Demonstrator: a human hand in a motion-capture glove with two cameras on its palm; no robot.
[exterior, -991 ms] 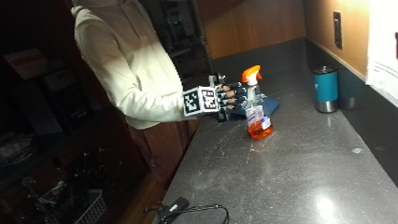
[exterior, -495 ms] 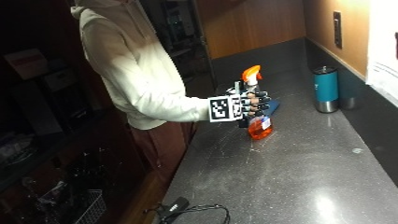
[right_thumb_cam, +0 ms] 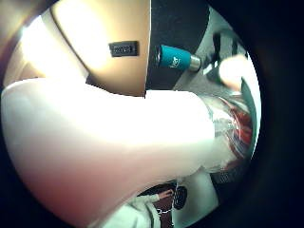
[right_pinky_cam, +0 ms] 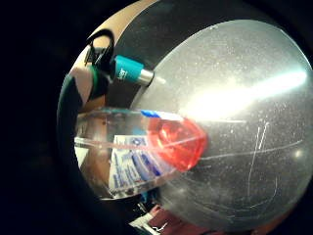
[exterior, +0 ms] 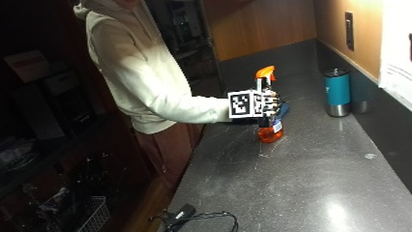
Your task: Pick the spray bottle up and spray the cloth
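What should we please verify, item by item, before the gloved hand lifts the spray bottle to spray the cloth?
1. Gloved right hand wrapped round the neck of the clear spray bottle with orange liquid and orange nozzle: ok.
2. Bottle upright on the dark speckled countertop: ok.
3. Finger on the trigger: cannot tell.
4. Blue cloth behind the bottle located: ok, mostly hidden.
5. Teal tumbler with steel base apart from the bottle: ok.

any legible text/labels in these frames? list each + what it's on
Nothing reads clearly.
Spray bottle label: blue and white print, too blurred to read.
Teal tumbler: small white logo, too small to read.
Dark wall plate: faint marking, unreadable.
White sheet on the wall: no print can be made out.
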